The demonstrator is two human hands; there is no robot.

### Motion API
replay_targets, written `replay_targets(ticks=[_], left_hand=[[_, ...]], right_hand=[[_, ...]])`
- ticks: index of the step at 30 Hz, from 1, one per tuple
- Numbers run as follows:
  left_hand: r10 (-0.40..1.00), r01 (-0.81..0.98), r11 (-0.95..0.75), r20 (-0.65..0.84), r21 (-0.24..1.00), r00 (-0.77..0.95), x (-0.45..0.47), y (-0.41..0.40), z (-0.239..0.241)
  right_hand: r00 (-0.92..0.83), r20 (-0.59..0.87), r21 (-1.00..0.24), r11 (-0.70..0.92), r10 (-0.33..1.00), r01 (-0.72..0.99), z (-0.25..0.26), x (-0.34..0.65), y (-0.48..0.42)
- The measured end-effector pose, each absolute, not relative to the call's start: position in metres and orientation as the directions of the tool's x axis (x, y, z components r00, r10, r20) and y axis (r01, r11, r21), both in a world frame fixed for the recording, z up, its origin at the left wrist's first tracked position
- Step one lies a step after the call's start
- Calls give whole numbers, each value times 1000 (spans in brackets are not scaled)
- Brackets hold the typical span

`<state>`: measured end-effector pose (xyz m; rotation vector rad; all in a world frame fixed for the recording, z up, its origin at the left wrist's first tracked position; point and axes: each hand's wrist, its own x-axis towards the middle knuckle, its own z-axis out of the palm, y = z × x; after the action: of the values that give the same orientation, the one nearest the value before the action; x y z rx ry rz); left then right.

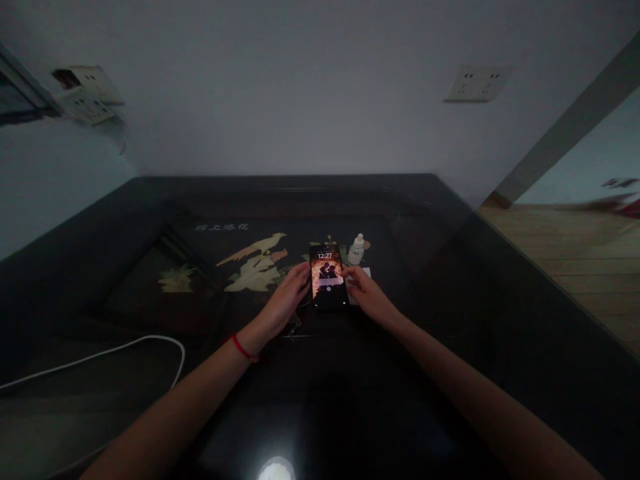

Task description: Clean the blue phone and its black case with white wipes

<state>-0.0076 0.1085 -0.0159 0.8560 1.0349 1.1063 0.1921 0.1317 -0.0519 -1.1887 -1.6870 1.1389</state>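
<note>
One phone (329, 277), screen lit and reading 12:27, at the middle of the dark table (400, 387), between our two hands. Our left hand (289, 298): fingers close together at the phone's left edge. Our right hand (371, 298): fingers bent at the opposite edge. Whether either set clamps the phone we cannot tell, since the parts behind it are hidden.

Around these we list: one small bottle (357, 251) with a dropper-like top, upright just beyond our right hand; one white flat item (367, 272), partly covered by that hand; one pale cable (145, 339), well apart on our left; one red bracelet (243, 348) on our left wrist; one bird decoration (255, 247) in the tabletop, with pale leaves and characters, the phone and left hand standing over part of the design. On the wall, sockets (90, 105) at left and a socket plate (479, 85) at right.

Hard to make out: a small chain-like item (295, 325) beside our left hand, dim and blurred. The cable is cut off at the left border and passes from sight behind our forearm.

Containers: the bottle alone, its contents unreadable to us.
</note>
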Motion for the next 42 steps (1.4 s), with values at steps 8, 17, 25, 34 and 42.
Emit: replay_targets(ticks=[8,17,25,34,42], left_hand=[[986,-16,127,-124,992,107,-11,115,-20],[978,449,-206,174,869,113,11,136,9],[947,780,-297,276,551,165,70,180,-3],[938,845,-329,245,422,243,67,196,-7],[929,846,-360,229,394,289,65,200,-3]], right_hand=[[-222,199,-894,269,955,358,-33,196,130],[-62,317,-791,300,946,534,22,250,164],[-24,303,-568,201,953,798,28,214,195],[-184,235,-566,288,954,772,31,215,201],[-77,253,-636,226,964,738,29,217,206]])
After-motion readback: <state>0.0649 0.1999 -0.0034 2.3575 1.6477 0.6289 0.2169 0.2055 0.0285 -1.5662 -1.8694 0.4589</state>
